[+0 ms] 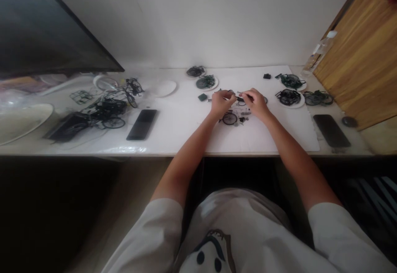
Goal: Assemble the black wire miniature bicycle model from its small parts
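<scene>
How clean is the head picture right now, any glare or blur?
In the head view, glare patches the white work surface near its front edge; same view, the white bowl at far left is smeared; same view, small parts near the left hand and right hand are too soft to identify.

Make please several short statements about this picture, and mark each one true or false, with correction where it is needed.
1. The left hand and the right hand are both over the white sheet. True.
2. The bottle is to the left of the left hand. False: the bottle is at the right, near the wooden board.
3. A small wheel is nearer to the person's body than the hands. True.
4. Both hands wear gloves. False: they are bare.
5. A dark phone lies to the left of the left hand. True.
6. The sleeves are black. False: the sleeves are pale.
</scene>
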Tool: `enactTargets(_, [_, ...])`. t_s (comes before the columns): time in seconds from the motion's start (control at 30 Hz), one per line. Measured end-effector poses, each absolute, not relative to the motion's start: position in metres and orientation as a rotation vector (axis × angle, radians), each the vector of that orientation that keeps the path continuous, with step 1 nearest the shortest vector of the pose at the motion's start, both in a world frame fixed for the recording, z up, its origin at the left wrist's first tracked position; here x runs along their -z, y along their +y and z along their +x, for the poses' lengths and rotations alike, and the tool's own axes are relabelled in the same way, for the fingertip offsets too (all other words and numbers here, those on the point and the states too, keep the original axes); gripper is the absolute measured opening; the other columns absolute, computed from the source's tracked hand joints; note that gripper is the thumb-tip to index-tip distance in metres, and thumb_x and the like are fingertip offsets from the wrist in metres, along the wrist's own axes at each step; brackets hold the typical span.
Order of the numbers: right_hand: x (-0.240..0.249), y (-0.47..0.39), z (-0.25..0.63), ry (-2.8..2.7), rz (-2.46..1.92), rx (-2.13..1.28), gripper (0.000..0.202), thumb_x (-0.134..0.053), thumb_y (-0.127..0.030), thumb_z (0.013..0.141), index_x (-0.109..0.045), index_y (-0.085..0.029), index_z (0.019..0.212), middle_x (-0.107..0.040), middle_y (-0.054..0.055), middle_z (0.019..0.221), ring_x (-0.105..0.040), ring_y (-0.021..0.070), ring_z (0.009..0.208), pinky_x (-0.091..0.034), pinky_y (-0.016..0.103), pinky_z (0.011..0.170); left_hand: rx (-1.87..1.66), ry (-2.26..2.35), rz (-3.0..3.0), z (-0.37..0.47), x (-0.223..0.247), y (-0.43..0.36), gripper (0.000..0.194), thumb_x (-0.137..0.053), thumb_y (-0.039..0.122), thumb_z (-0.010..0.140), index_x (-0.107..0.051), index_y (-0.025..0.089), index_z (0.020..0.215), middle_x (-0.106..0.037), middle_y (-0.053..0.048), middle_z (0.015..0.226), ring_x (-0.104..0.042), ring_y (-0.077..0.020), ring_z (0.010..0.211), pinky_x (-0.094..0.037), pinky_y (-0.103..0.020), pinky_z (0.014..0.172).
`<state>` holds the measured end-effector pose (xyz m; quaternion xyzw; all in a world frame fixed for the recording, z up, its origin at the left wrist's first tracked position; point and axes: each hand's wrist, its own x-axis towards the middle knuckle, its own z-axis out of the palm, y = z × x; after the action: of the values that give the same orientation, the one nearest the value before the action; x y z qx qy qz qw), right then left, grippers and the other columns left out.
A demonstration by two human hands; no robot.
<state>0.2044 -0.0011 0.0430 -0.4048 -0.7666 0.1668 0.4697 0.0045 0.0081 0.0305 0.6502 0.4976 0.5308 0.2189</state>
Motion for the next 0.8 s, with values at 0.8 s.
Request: enactTargets(0.8, [-0.0480,-0.0099,0.1991,-1.900,-1.077,-0.455,0.050,-0.063,-0.068,0.100,-0.086,-0.025,0.108,-0.064,0.006,0.086,-0.050,0.0191,0.068,-0.048,0.037,0.069,-1.451,1.359,1.900,0.0033,-0.0260,0.0119,0.012,-0.074,0.028,0.083,-0.078,0.018,0.077,-0.081,-0.008,0.081,-0.074,-0.0215,0.078,-0.059,-0.035,0.083])
